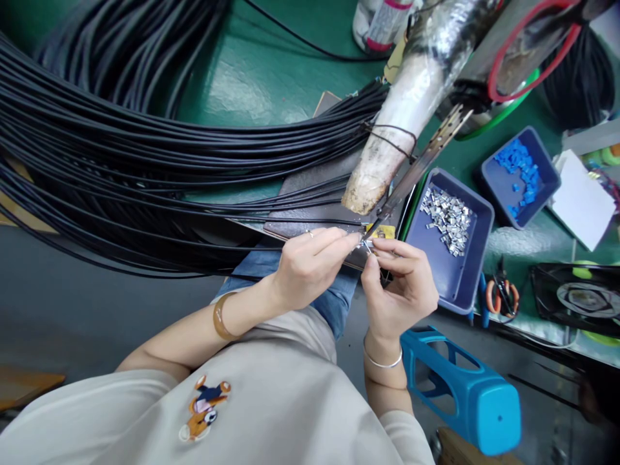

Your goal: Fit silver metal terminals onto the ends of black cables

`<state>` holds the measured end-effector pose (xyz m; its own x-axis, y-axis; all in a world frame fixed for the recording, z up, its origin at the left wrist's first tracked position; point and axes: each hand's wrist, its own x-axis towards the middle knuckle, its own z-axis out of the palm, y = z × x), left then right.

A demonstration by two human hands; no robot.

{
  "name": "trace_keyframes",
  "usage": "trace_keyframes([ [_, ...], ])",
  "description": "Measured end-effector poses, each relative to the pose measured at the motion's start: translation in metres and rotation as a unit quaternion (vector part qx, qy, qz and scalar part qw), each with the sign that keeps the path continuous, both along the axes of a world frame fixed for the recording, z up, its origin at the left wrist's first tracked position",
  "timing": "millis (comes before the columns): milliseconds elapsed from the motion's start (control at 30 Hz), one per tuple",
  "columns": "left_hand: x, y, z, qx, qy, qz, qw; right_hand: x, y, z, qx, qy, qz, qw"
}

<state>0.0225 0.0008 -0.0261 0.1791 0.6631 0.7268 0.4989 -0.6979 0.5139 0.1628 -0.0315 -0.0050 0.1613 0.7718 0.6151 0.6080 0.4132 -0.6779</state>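
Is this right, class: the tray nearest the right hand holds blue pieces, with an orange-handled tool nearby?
No, not blue: in the head view, the tray nearest the right hand holds silvery pieces, with an orange-handled tool nearby.

We can read no words, brands or numbers here. The label [389,24] we can pick out is on the jar [361,26] at the far edge of our view of the worktop [271,84]: pale, with pink bands, its print too small and blurred for us to make out.
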Motion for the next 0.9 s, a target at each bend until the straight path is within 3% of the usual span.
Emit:
trace_keyframes([
  [900, -0.0004, -0.0013, -0.0004, 0.014, 0.001, 0.001, 1.0, 0.0028, 0.0007, -0.003, 0.063, -0.085, 0.003, 0.994],
])
